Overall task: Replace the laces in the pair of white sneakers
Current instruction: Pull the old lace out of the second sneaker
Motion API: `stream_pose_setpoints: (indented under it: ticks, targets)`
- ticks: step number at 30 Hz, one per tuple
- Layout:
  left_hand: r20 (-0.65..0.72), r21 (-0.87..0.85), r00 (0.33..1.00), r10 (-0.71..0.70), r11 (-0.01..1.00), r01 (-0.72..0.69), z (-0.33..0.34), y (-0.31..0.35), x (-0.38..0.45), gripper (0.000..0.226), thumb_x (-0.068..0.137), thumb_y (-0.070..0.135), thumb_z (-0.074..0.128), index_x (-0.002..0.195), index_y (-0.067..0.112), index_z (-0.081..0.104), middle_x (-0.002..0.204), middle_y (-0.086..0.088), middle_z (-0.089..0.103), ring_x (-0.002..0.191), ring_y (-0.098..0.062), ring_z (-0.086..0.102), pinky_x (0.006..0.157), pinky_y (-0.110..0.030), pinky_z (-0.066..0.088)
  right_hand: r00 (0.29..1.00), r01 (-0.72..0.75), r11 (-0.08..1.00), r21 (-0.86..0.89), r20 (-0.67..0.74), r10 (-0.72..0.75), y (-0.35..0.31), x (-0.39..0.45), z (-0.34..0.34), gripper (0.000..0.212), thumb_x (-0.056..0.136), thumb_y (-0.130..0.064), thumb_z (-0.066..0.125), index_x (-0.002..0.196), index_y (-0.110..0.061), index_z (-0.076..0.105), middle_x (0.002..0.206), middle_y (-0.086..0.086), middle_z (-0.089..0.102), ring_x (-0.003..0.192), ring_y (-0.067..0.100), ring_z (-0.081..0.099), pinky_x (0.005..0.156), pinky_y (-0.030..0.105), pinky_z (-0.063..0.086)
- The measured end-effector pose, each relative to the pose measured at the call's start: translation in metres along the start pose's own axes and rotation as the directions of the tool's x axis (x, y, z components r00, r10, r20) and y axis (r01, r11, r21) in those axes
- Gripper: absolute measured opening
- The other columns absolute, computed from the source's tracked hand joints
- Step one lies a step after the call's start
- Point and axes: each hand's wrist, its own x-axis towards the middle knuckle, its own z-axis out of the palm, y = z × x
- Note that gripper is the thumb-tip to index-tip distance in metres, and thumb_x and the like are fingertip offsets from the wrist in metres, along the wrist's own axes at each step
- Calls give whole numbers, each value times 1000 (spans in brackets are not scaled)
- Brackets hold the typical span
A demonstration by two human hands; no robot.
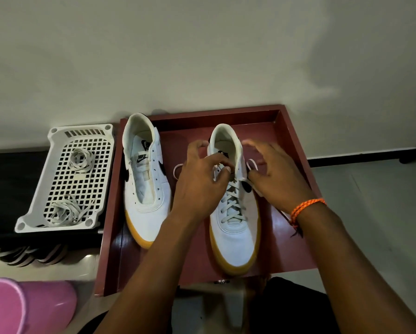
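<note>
**Mid-lacing, right-hand sneaker in the tray**

Currently: red wooden tray at frame centre holds both white sneakers. Unlaced sneaker sits at its left edge, laced sneaker centre-right. White perforated basket, left of the tray, contains two loose lace bundles. Pink bucket lower left. Left hand pinches lace near the top eyelets. Right hand is motion-blurred, fingers spread; can't tell whether it grips the lace end. Orange bracelet on right wrist.
</note>
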Motion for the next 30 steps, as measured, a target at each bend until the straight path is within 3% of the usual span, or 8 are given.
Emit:
stream_pose_setpoints:
  ticks: [2,4,12,17,22,24,27,30]
  targets:
    - [15,18,1000,6,1000,-6,-2,1,0,14,94,31,73,108,33,78,156,5,38,112,-13,62,78,-25,48,987,46,987,156,144,-69,-5,-1,-2,73,90,-16,74,149,-49,48,144,-11,48,126,7,54,95,24,49]
    - [21,10,1000,-5,1000,5,-4,1,0,13,92,30,76,105,34,78,156,4,40,115,-13,61,75,-20,46,964,60,995,74,255,-77,-1,-3,2,74,88,-25,81,150,-46,47,146,-10,45,127,9,51,93,15,43]
    - [-30,-147,999,-19,989,14,-6,-4,5,15,85,34,74,95,44,77,152,3,58,129,-18,63,105,-49,55,990,86,996,21,111,-88,7,1,12,50,83,-28,86,125,-39,60,123,-8,64,105,13,65,85,30,58]
    - [-4,-126,1000,23,992,-23,-10,2,4,20,93,7,72,94,25,81,151,-1,61,122,-6,64,89,-7,48,995,72,997,35,68,-74,2,-2,12,46,78,-23,86,115,-33,61,106,-6,69,87,10,68,73,24,59]
    - [34,-73,997,71,995,-68,-9,1,4,28,92,1,63,89,24,79,159,-5,54,117,-18,70,87,-39,62,996,57,997,47,61,-60,4,-2,11,45,74,-25,87,106,-39,59,102,-1,71,92,16,68,76,38,63]
    - [47,-93,996,80,993,-75,-9,-2,4,34,91,-4,60,87,25,77,160,-5,52,117,-17,70,84,-38,64,996,58,997,58,59,-61,5,-2,10,45,73,-23,88,104,-38,59,98,-1,72,89,18,70,75,43,63]
    - [3,-107,997,74,992,-73,-12,-9,6,34,86,0,58,90,23,82,143,-2,68,119,-17,70,89,-29,60,996,87,991,97,21,-90,7,-3,8,45,74,-18,87,106,-37,63,99,-7,73,86,17,72,76,45,63]
    - [-10,-167,999,36,985,-37,-13,-13,5,39,85,14,44,91,27,80,117,9,75,92,-16,75,74,-47,64,992,123,984,128,3,-124,8,-3,6,52,79,-20,88,122,-39,67,119,-19,71,107,6,68,94,32,59]
